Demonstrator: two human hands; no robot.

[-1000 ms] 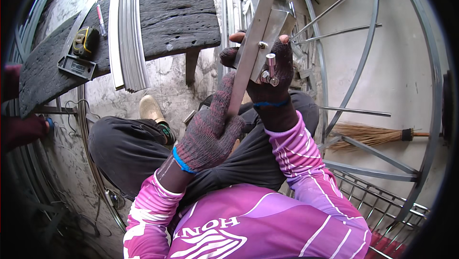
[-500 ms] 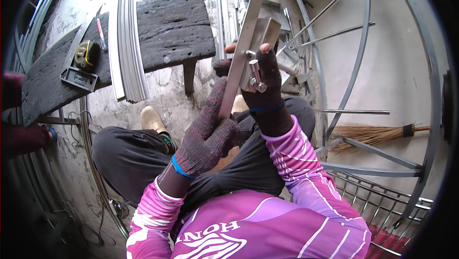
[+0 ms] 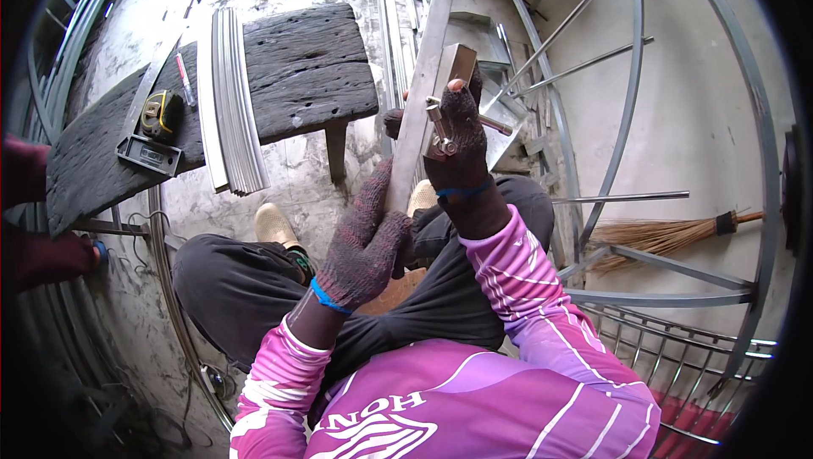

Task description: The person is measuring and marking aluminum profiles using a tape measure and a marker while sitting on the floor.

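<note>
Gloved in dark knit, my left hand (image 3: pixel 360 247) is closed around the near end of a flat metal bar (image 3: pixel 423 91), which points up and away from me. My right hand (image 3: pixel 460 154), in a dark glove with bare fingertips showing, grips a boxy metal piece (image 3: pixel 460 63) pressed against the bar's right side. Small screws with crossbar handles (image 3: pixel 439 127) stick out of this piece by my right thumb. Some right fingers pass behind the bar and are partly hidden. Both hands are above my bent legs.
On a dark wooden bench (image 3: pixel 313 61) at the left lie a stack of metal strips (image 3: pixel 227 103), a tape measure (image 3: pixel 161 113), a square (image 3: pixel 148 154) and a red-and-white pen (image 3: pixel 185 80). Curved metal frames (image 3: pixel 627 120) and a straw broom (image 3: pixel 660 239) are at the right. Another person's sleeve (image 3: pixel 51 264) shows far left.
The metal bar and boxy piece have come slightly nearer to me, with both hands still holding on. The crossbar handle by my right thumb sits at a different tilt. The whole view has shifted slightly.
</note>
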